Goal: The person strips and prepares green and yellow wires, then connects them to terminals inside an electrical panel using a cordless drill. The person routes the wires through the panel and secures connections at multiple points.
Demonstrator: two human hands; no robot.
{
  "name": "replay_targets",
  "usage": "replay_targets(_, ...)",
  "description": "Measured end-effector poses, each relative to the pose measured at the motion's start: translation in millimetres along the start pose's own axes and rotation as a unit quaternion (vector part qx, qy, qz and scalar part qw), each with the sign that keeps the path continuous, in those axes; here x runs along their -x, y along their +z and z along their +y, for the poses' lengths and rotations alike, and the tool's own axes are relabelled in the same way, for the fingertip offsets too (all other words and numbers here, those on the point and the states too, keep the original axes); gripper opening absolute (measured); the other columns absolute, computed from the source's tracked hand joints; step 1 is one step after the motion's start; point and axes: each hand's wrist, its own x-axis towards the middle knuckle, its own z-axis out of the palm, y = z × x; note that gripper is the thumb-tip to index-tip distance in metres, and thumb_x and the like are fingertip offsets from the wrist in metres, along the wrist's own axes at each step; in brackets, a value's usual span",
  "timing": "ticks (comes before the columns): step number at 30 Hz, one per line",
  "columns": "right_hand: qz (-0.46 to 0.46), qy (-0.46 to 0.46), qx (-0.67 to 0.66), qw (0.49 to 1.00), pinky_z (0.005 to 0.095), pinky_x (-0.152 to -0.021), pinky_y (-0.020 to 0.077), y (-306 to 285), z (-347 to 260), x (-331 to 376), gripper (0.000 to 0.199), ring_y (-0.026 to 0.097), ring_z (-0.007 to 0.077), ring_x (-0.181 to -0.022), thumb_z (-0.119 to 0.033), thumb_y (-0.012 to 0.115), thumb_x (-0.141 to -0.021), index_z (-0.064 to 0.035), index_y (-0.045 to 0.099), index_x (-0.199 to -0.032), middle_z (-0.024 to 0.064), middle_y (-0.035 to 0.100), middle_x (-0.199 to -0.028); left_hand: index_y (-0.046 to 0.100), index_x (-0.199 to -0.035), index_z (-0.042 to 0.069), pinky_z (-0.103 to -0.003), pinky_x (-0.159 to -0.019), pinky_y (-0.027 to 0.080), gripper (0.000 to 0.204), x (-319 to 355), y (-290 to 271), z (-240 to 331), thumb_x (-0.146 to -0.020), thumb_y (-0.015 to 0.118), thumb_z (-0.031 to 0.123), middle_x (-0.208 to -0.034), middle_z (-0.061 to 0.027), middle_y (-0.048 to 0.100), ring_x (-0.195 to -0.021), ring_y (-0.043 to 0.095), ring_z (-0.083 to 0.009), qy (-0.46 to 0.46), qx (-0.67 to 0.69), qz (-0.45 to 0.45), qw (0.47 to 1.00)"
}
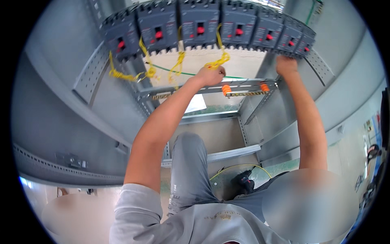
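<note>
Grey cabinet [61, 101]: left hand [211, 75] grip pinching yellow wire [219, 61] below breakers [201, 24].

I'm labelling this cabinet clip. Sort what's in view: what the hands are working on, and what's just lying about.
In hand:
- left hand, grip closed on a yellow wire bundle
- right hand, touching the underside of the row of breakers
- other yellow wire bundles hanging below the breakers

Lying about:
- crossbar with orange insulators
- green wire behind
- dark tool on the floor
</note>
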Motion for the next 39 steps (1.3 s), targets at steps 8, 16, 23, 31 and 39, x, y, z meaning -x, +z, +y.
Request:
replay_targets(8,-0.047,-0.041,-0.155,0.986,0.0434,-0.095,0.0534,-30.9,-49.1,-5.8,0.032,0.07,0.0353,-0.103,-0.025,0.068,-0.085,-0.0048,0.074,-0.11,0.0196,0.073,-0.109,0.076,-0.105,0.004,-0.038,-0.09,0.054,0.03,4.2,2.1,-10.4,-0.087,0.056,0.018,-0.103,-0.016,0.075,-0.099,0.071,-0.03,-0.035,0.02,0.012,0.999)
replay_targets(16,-0.195,-0.119,-0.52,0.823,0.0413,-0.086,0.0545,-19.3,-167.8,20.0,0.039,0.071,0.0321,-0.092,-0.033,0.063,-0.092,-0.0016,0.074,-0.112,0.0215,0.074,-0.102,0.075,-0.106,0.001,-0.036,-0.089,0.054,0.029,6.4,-8.9,-3.7,-0.088,0.059,0.018,-0.103,-0.0157,0.075,-0.099,0.071,-0.0273,-0.025,0.069,-0.014,0.997)
replay_targets(23,-0.203,-0.064,-0.55,0.808,0.0381,-0.084,0.0549,-14.7,-158.9,30.4,0.044,0.072,0.0293,-0.084,-0.04,0.064,-0.093,-0.0004,0.076,-0.108,0.0196,0.075,-0.098,0.075,-0.11,0.005,-0.032,-0.079,0.055,0.03,29.1,-75.7,-8.3,-0.093,0.066,0.028,-0.101,-0.0056,0.073,-0.089,0.067,-0.0162,-0.153,0.099,-0.168,0.969)
replay_targets(31,-0.245,-0.07,-0.495,0.831,0.038,-0.087,0.055,-33.9,-171.5,14.5,0.047,0.072,0.0298,-0.094,-0.039,0.067,-0.088,0.0015,0.076,-0.11,0.0189,0.076,-0.103,0.076,-0.111,0.002,-0.029,-0.071,0.053,0.031,68.5,-116.0,-45.9,-0.092,0.069,0.026,-0.092,-0.0032,0.072,-0.083,0.063,-0.0115,-0.176,0.12,-0.193,0.958)
replay_targets(39,-0.22,-0.15,-0.633,0.727,0.0349,-0.083,0.0534,-72.6,-266.8,2.9,0.032,0.07,0.0239,-0.088,-0.026,0.076,-0.079,-0.0018,0.079,-0.099,0.0135,0.076,-0.093,0.077,-0.107,0.0,-0.026,-0.067,0.051,0.03,68.9,-110.6,-56.5,-0.088,0.069,0.022,-0.086,-0.0024,0.072,-0.073,0.062,-0.0098,-0.161,0.085,-0.188,0.965)
